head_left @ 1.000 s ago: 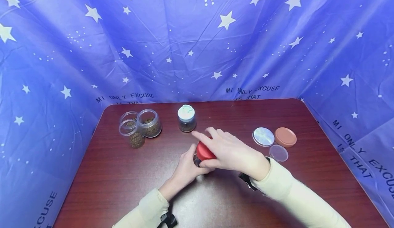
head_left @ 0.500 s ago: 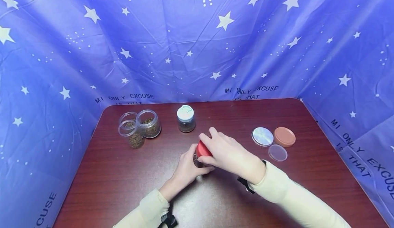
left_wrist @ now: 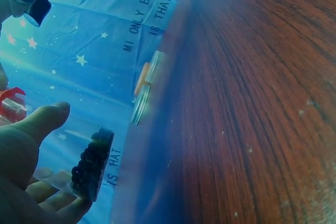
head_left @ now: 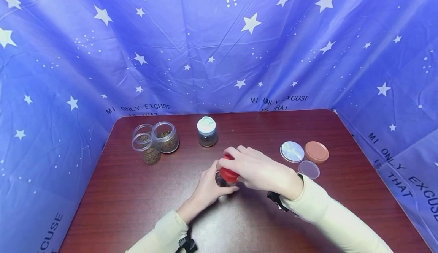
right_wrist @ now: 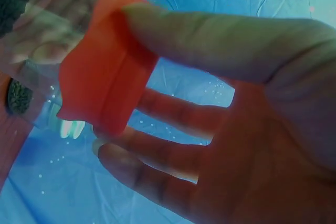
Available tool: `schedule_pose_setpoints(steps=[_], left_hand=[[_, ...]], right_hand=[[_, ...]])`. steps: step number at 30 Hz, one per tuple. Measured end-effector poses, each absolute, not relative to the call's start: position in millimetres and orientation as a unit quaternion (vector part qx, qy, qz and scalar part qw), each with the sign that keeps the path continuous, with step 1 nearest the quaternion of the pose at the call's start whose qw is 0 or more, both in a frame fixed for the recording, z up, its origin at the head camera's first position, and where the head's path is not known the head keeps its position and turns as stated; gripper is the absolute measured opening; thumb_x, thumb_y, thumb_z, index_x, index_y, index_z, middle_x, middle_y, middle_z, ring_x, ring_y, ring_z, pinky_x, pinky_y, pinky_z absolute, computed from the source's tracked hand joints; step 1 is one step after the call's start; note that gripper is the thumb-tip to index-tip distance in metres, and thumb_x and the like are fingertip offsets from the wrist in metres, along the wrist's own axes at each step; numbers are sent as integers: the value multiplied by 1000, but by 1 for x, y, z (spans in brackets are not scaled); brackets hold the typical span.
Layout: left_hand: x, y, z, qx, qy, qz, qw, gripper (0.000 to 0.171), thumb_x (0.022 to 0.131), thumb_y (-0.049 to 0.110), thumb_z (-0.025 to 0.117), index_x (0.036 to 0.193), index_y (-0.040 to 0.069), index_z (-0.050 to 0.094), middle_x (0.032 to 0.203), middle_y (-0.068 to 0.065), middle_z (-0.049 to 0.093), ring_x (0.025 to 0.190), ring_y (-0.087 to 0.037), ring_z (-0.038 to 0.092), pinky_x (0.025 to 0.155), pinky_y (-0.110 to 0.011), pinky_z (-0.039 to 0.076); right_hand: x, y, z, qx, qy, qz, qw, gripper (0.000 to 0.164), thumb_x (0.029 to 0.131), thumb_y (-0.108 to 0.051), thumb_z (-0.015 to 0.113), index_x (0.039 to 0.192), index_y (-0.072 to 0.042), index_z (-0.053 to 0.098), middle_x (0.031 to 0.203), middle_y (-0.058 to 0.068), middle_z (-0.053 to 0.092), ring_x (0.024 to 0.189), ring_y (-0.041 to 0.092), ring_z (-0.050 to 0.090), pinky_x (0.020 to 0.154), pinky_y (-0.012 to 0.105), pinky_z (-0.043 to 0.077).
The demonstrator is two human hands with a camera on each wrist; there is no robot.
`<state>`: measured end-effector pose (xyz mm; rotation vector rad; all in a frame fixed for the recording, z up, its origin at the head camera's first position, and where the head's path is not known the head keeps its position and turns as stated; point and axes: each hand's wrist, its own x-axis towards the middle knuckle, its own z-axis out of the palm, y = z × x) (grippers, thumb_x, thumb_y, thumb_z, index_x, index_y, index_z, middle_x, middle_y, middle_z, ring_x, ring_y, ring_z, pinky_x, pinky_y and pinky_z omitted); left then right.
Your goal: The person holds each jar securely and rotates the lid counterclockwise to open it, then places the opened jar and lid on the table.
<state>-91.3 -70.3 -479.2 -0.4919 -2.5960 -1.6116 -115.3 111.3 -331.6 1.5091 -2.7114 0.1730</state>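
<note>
My left hand (head_left: 204, 188) curls round a clear jar (left_wrist: 93, 166) with dark, lumpy contents at its bottom. On the jar's mouth sits a red lid (head_left: 228, 174). My right hand (head_left: 261, 171) comes over from the right and grips that lid. Seen from the right wrist, the thumb lies on one side of the red lid (right_wrist: 107, 69) and the fingers curl about its other side. The jar is lifted off the table in the left wrist view, and much of it is hidden by the hands in the head view.
At the left stand several lidless clear jars (head_left: 167, 143) holding brown pellets. A white-capped jar (head_left: 207, 131) is behind the hands. To the right lie a silver lid (head_left: 292, 151), an orange lid (head_left: 317, 151) and a clear lid (head_left: 309, 169). A starry blue curtain (head_left: 219, 48) borders the table.
My right hand has turned and shifted its fingers on the red lid, first drawing in toward the left, then moving back right. The left hand and the jar stay nearly still.
</note>
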Motion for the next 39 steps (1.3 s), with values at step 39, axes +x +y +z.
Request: schedule_pose_setpoints(steps=[39], left_hand=[[-90,-67,-477,-151,-855,-495,28,68,73,33,96,125,14,57,111,-1,74,102,-20,71,90,-38,56]], right_hand=[[-105,108,-326,416,-902,112,-34,41,82,-8,86,114,-15,61,100,5,53,87,23,54,71,33,53]])
